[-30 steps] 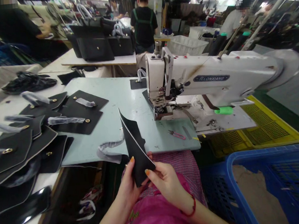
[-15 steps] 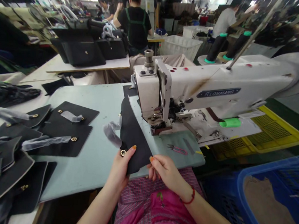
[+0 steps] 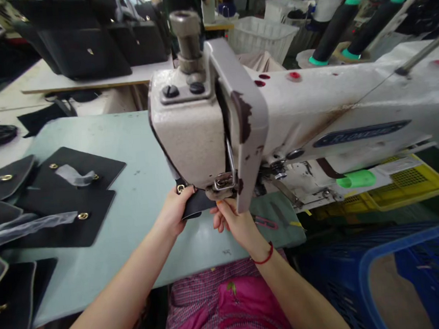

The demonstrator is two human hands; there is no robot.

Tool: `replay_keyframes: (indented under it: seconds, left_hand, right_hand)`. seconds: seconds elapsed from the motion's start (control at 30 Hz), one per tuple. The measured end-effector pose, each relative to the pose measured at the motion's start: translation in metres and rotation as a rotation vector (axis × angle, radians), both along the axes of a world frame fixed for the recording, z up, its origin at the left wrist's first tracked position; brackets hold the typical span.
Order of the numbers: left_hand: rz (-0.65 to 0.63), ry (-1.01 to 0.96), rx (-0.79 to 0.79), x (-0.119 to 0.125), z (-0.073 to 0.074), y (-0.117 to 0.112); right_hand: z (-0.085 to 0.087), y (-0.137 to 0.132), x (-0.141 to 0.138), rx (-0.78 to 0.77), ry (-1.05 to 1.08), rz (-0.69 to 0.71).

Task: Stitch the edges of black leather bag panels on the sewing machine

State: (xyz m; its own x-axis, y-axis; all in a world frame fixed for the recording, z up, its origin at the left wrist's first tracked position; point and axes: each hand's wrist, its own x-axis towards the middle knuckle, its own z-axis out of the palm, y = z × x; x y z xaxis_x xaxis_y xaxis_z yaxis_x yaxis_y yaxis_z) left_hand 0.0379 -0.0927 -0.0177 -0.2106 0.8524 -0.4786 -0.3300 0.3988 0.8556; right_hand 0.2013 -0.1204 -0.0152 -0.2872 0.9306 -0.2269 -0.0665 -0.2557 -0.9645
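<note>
A flat black leather bag panel (image 3: 197,204) lies on the pale green table (image 3: 134,161), mostly hidden under the white sewing machine head (image 3: 187,129), with only a narrow part showing. A small round brass fitting (image 3: 180,189) sits near its edge. The left hand (image 3: 173,212) grips it; the right hand (image 3: 232,222) sits just beside it.

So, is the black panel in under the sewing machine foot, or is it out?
In: the black panel runs beneath the presser foot, held there by the left hand and the right hand.

Black panel (image 3: 197,204) largely hidden behind sewing machine head (image 3: 187,121); nameplate (image 3: 361,133) lettering blurred.
</note>
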Motion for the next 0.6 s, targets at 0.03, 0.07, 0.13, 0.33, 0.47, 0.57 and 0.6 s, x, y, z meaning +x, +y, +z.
replay_keyframes:
  seconds: [0.03,0.07,0.13,0.33,0.47,0.57,0.6]
  left_hand:
    - [-0.006,-0.003,-0.002,-0.001,0.0,0.0]
    - [-0.011,-0.009,0.002,-0.002,-0.001,0.0]
    - [-0.019,-0.011,0.004,-0.002,0.0,0.0]
    - [-0.033,0.0,0.049,-0.002,0.001,0.002]
    - [-0.14,-0.042,-0.009,-0.008,0.001,-0.003]
    - [-0.259,-0.133,-0.118,-0.016,0.003,-0.01]
    - [-0.292,-0.155,-0.148,-0.018,0.004,-0.011]
  right_hand:
    - [0.0,0.0,-0.001,0.007,0.0,-0.002]
    - [-0.001,-0.001,-0.001,0.014,0.0,-0.005]
    - [-0.001,-0.001,-0.001,0.027,-0.005,-0.012]
    - [0.0,-0.001,0.0,0.063,-0.05,-0.011]
    - [0.002,-0.002,-0.001,0.131,-0.11,-0.014]
    - [0.005,-0.004,0.0,0.165,-0.153,-0.013]
    - [0.005,-0.006,0.0,0.17,-0.16,-0.008]
